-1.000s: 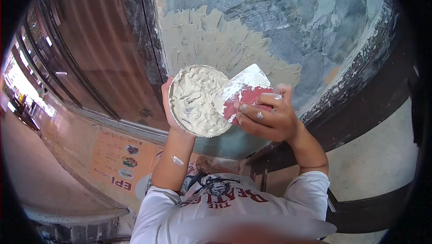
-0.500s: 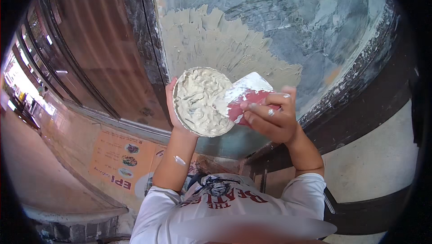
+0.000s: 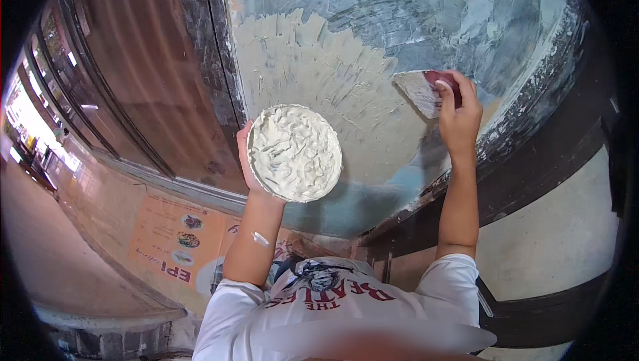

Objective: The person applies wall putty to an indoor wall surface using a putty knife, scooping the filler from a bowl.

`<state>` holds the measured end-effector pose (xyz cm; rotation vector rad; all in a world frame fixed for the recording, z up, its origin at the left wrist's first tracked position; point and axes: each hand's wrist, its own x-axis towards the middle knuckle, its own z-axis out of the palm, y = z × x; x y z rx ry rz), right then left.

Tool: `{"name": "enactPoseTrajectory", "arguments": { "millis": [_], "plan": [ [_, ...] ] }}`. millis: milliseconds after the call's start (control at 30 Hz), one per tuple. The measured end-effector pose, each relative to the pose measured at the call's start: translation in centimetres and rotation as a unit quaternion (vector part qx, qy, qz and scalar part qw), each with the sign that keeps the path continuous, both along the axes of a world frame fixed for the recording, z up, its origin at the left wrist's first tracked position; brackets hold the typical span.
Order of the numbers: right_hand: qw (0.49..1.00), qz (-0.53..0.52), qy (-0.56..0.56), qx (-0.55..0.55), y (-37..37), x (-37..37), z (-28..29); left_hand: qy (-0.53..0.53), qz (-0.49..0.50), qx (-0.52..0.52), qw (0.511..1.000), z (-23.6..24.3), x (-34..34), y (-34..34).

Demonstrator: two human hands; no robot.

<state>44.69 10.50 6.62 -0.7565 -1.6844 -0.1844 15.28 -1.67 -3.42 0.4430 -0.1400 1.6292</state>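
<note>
My left hand [image 3: 247, 161] grips a round tub of cream-coloured putty [image 3: 295, 153] by its left side, its open top facing me. Most of those fingers are hidden behind the tub. Farther right, my right hand [image 3: 462, 116] is closed on a red putty scraper [image 3: 424, 89] smeared with putty. The scraper's edge lies against the blue-grey wall panel [image 3: 426, 8], at the right border of a rough cream coat of putty [image 3: 319, 61]. That coat covers the panel's lower left part, with streaks fanning outward.
A dark worn frame [image 3: 216, 41] borders the panel on the left, and another dark frame edge [image 3: 526, 121] runs along its right. Brown wooden slats [image 3: 126, 48] stand at the left. Below lies an orange printed poster [image 3: 166, 238].
My right hand has moved up and right from the tub's rim to the wall with the scraper, which has turned over. The tub has shifted slightly left.
</note>
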Motion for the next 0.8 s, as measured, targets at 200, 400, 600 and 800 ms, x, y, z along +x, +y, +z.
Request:
{"name": "enactPoseTrajectory", "arguments": {
  "millis": [200, 400, 600, 800],
  "plan": [
    [0.999, -0.033, -0.005, -0.008, 1.5, 0.2, 1.3, -0.017, 0.007, 0.01, 1.0, -0.2, -0.2, 0.0],
    [0.998, 0.0, -0.057, -0.022, 1.2, 0.2, 1.3, -0.033, -0.002, 0.011, 0.999, -0.3, -0.1, 0.5],
    [1.0, -0.012, -0.016, -0.012, 1.6, -0.2, 3.0, -0.031, 0.005, -0.002, 1.0, -0.6, 0.0, 0.9],
    [0.994, -0.036, -0.1, 0.006, 1.3, -0.6, 2.9, -0.03, 0.0, 0.005, 1.0, -0.3, -0.1, 1.1]
  ]
}}
